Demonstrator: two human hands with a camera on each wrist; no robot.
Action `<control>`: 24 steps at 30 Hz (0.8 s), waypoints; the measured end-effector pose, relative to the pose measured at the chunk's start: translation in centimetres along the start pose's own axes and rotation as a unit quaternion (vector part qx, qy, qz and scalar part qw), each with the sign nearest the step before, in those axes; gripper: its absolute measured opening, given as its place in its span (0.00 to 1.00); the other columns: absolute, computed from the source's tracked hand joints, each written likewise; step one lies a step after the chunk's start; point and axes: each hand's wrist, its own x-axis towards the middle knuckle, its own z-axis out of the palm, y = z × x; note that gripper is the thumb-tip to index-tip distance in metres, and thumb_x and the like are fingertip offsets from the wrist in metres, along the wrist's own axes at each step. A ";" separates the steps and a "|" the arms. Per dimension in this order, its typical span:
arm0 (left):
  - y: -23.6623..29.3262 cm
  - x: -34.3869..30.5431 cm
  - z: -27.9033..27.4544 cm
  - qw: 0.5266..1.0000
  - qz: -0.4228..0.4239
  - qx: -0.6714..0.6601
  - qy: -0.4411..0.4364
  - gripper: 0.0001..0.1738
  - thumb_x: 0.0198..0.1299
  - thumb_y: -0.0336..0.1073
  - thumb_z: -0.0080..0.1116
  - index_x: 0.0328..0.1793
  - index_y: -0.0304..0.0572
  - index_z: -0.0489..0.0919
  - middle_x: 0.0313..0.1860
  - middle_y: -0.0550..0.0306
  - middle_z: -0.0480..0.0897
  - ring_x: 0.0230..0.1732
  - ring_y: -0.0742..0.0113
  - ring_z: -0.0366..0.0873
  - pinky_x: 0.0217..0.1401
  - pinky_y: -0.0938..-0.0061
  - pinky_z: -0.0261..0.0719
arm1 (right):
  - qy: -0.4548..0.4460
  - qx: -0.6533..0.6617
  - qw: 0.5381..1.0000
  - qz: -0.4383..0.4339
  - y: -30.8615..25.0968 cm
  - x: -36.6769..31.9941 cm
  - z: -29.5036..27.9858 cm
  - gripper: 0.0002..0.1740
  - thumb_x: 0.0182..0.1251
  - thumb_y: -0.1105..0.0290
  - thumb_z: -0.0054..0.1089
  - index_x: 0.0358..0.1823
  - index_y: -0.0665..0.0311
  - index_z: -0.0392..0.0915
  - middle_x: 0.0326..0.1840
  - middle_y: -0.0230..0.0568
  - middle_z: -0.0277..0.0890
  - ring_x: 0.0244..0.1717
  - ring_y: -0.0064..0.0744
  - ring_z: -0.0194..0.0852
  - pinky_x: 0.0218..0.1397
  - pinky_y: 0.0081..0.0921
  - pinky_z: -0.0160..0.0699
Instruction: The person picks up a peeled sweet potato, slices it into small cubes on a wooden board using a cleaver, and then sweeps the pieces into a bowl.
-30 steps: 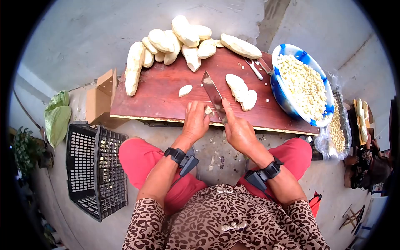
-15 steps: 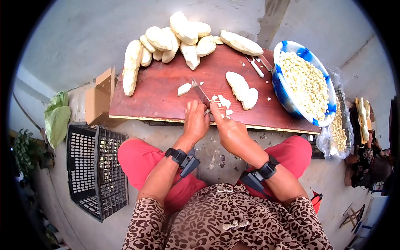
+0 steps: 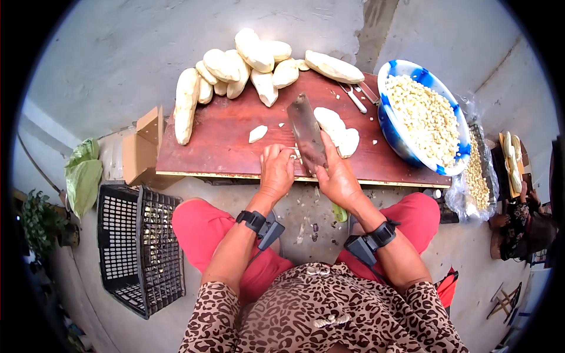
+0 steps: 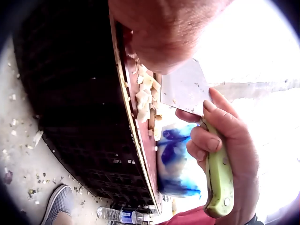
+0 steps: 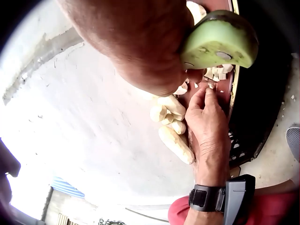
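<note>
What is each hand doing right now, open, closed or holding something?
Left hand: open, fingertips on the cut white pieces.
Right hand: grips the green-handled cleaver.

A pile of peeled pale tubers (image 3: 247,65) lies along the far edge of the red-brown board (image 3: 218,141). To its right, a blue-and-white bowl (image 3: 393,126) is full of diced pieces (image 3: 426,117), with a metal peeler (image 3: 353,97) just beside it. A black plastic crate (image 3: 138,247), a cardboard box (image 3: 141,150) and a green bag (image 3: 82,176) sit on the concrete floor at the left.
</note>
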 end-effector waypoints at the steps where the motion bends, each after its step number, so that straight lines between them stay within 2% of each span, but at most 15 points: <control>1: 0.2 0.0 0.0 1.000 -0.010 0.002 0.010 0.15 0.56 0.25 0.60 0.51 0.38 0.78 0.45 0.51 0.77 0.52 0.47 0.72 0.57 0.58 0.69 | 0.002 0.007 1.000 0.015 0.2 0.0 0.0 0.46 0.60 0.80 0.53 0.79 0.65 0.42 0.42 0.64 0.80 0.34 0.64 0.80 0.42 0.49 0.79; 2: 0.4 0.1 0.0 1.000 -0.021 0.004 0.021 0.16 0.57 0.26 0.59 0.52 0.38 0.78 0.45 0.50 0.77 0.53 0.46 0.72 0.57 0.58 0.70 | -0.005 0.030 0.999 0.039 1.0 0.2 0.4 0.45 0.61 0.81 0.53 0.79 0.65 0.42 0.43 0.62 0.81 0.32 0.60 0.81 0.39 0.46 0.80; 5: 0.8 0.8 0.3 0.988 -0.064 -0.115 0.083 0.16 0.61 0.29 0.57 0.56 0.36 0.76 0.48 0.48 0.78 0.55 0.50 0.73 0.60 0.57 0.71 | -0.041 0.204 0.967 0.145 -0.7 0.5 -1.0 0.44 0.63 0.81 0.52 0.79 0.67 0.42 0.47 0.54 0.79 0.27 0.41 0.80 0.29 0.34 0.79; 6: 1.1 1.2 0.2 0.970 -0.128 -0.193 0.074 0.16 0.64 0.30 0.56 0.57 0.35 0.75 0.49 0.48 0.78 0.55 0.52 0.75 0.60 0.59 0.72 | -0.055 0.278 0.941 0.184 -1.6 0.6 -1.5 0.44 0.64 0.80 0.52 0.79 0.68 0.41 0.48 0.51 0.79 0.25 0.33 0.79 0.25 0.30 0.78; 8: 1.6 2.0 -0.1 0.904 -0.251 -0.342 0.053 0.16 0.68 0.33 0.54 0.59 0.34 0.74 0.52 0.48 0.79 0.55 0.58 0.77 0.59 0.62 0.74 | -0.024 0.347 0.922 0.171 -2.0 0.8 -1.2 0.43 0.65 0.81 0.52 0.79 0.69 0.41 0.46 0.49 0.78 0.23 0.24 0.75 0.21 0.23 0.72; 9: 2.2 2.4 -0.4 0.852 -0.283 -0.435 0.064 0.19 0.73 0.42 0.51 0.60 0.35 0.74 0.55 0.51 0.80 0.55 0.64 0.78 0.58 0.66 0.77 | -0.010 0.380 0.910 0.164 -2.2 0.9 -1.1 0.43 0.66 0.81 0.52 0.79 0.70 0.41 0.46 0.48 0.77 0.23 0.20 0.73 0.19 0.19 0.70; 10: 2.6 2.9 -1.1 0.787 -0.310 -0.530 0.053 0.20 0.74 0.45 0.49 0.61 0.36 0.74 0.56 0.51 0.79 0.55 0.64 0.78 0.58 0.65 0.77 | -0.022 0.399 0.900 0.176 -2.2 1.0 -1.2 0.43 0.66 0.80 0.52 0.80 0.69 0.40 0.44 0.48 0.78 0.22 0.20 0.71 0.20 0.19 0.69; 12: 3.3 3.5 -2.2 0.625 -0.351 -0.697 0.027 0.24 0.75 0.50 0.46 0.62 0.38 0.74 0.58 0.52 0.79 0.56 0.62 0.77 0.59 0.64 0.77 | -0.048 0.434 0.877 0.201 -2.2 1.1 -1.4 0.44 0.68 0.80 0.52 0.81 0.65 0.38 0.41 0.48 0.79 0.20 0.21 0.68 0.21 0.20 0.69; 13: 2.9 3.7 -2.2 0.604 -0.365 -0.708 0.018 0.29 0.74 0.57 0.42 0.65 0.40 0.72 0.60 0.51 0.78 0.58 0.59 0.77 0.62 0.62 0.77 | -0.057 0.445 0.869 0.207 -2.3 1.0 -1.5 0.44 0.67 0.80 0.52 0.80 0.67 0.38 0.43 0.48 0.78 0.20 0.21 0.69 0.21 0.19 0.69; 16: 3.5 4.2 -3.3 0.545 -0.350 -0.762 0.002 0.31 0.74 0.58 0.40 0.67 0.40 0.70 0.63 0.50 0.77 0.61 0.56 0.77 0.65 0.59 0.76 | -0.080 0.475 0.848 0.219 -3.0 0.9 -1.9 0.44 0.66 0.80 0.52 0.80 0.69 0.40 0.47 0.50 0.77 0.20 0.22 0.71 0.20 0.19 0.68; 18: 3.4 4.4 -3.2 0.537 -0.350 -0.767 0.006 0.31 0.74 0.59 0.39 0.68 0.40 0.69 0.64 0.50 0.77 0.63 0.54 0.76 0.66 0.58 0.75 | -0.089 0.491 0.838 0.219 -3.4 0.8 -2.0 0.43 0.66 0.80 0.52 0.80 0.69 0.40 0.48 0.49 0.77 0.22 0.22 0.72 0.21 0.19 0.69; 21: 3.1 4.4 -3.0 0.505 -0.368 -0.781 0.003 0.32 0.74 0.58 0.39 0.68 0.39 0.69 0.64 0.48 0.76 0.64 0.53 0.75 0.67 0.55 0.74 | -0.101 0.466 0.847 0.234 -2.5 0.9 -1.9 0.42 0.66 0.81 0.51 0.79 0.68 0.42 0.49 0.48 0.77 0.27 0.24 0.75 0.22 0.19 0.70; 24: 2.5 4.1 -3.0 0.458 -0.383 -0.801 -0.038 0.33 0.74 0.58 0.41 0.68 0.37 0.69 0.64 0.47 0.77 0.65 0.51 0.75 0.68 0.52 0.73 | -0.061 0.466 0.856 0.216 -2.4 1.1 -2.0 0.42 0.66 0.82 0.51 0.79 0.67 0.42 0.49 0.47 0.77 0.30 0.25 0.78 0.21 0.19 0.70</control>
